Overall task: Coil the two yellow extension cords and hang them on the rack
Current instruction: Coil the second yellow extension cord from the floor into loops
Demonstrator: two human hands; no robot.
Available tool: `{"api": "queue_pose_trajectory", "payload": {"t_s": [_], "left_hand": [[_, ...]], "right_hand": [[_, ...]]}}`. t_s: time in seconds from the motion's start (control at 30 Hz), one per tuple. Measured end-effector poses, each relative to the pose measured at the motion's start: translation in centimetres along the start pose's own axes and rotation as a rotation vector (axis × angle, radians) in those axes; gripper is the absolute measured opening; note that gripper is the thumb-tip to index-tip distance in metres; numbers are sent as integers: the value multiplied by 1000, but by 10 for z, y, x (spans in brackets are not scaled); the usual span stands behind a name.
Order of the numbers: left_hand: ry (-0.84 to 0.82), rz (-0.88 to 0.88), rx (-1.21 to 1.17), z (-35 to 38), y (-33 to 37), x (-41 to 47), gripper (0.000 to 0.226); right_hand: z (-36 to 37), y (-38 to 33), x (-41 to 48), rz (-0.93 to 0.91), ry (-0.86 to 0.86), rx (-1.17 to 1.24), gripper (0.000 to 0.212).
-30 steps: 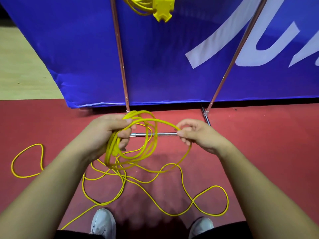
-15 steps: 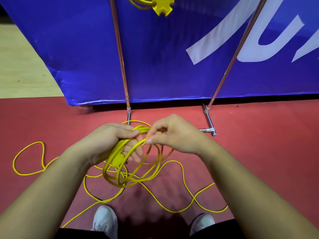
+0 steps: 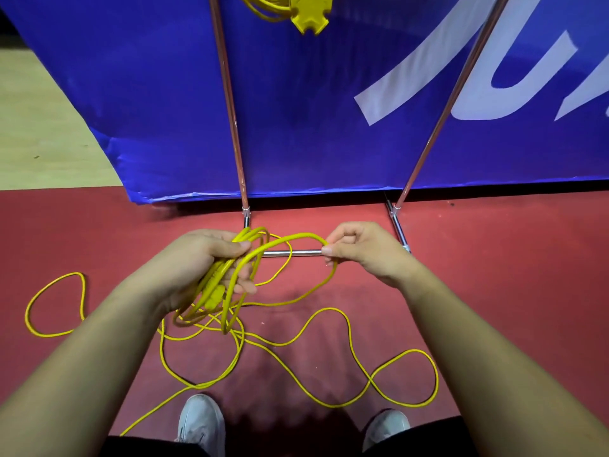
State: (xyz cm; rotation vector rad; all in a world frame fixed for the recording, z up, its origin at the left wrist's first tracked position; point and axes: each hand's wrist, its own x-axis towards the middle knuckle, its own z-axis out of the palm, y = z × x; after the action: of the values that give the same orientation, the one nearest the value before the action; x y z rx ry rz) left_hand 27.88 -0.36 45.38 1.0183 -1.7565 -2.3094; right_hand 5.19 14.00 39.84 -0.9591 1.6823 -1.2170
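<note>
Yellow cord loops sit bunched in my left hand, held tight. My right hand pinches one strand. More cord lies loose on the red floor.

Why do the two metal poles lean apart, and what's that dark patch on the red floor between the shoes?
Head view: the wide-angle lens, looking down, splays the rack poles and stretches the forearms; the dark patch on the red floor is probably the person's own shadow, cast by light from behind; the yellow cord pinched in the right hand looks sharp, hardly blurred.
</note>
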Motion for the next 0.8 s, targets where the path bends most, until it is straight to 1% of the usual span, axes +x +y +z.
{"api": "queue_pose_trajectory", "payload": {"t_s": [0.07,0.17,0.33,0.37,0.43,0.53,0.6,0.67,0.73,0.77,0.8], "left_hand": [[5,-3,-15,1,-1,1,20],[-62,-15,-69,5,-2,1,19],[-240,12,59,9,-3,0,23],[-255,29,45,8,-3,0,24],[-238,80,-49,6,-1,0,18],[-219,156,-216,4,3,0,18],[-172,168,-283,2,3,0,20],[-126,163,-305,-2,3,1,23],[-95,158,-259,-5,5,2,17],[-87,147,-221,-9,5,2,19],[-85,132,-183,-13,4,3,26]], "right_hand": [[1,-9,0,-45,23,28,8],[13,-31,-5,-112,-49,-12,10],[46,-58,-13,-207,-163,-56,13],[47,-58,-14,-202,-176,-52,14],[43,-53,-12,-163,-206,-66,18],[32,-29,-7,-60,-326,-287,28],[25,-8,-5,-6,-389,-367,22],[18,5,-3,24,-344,-294,14],[10,5,-2,34,-222,-119,7],[6,1,-1,26,-150,-30,6],[2,-5,-2,6,-84,50,4]]}}
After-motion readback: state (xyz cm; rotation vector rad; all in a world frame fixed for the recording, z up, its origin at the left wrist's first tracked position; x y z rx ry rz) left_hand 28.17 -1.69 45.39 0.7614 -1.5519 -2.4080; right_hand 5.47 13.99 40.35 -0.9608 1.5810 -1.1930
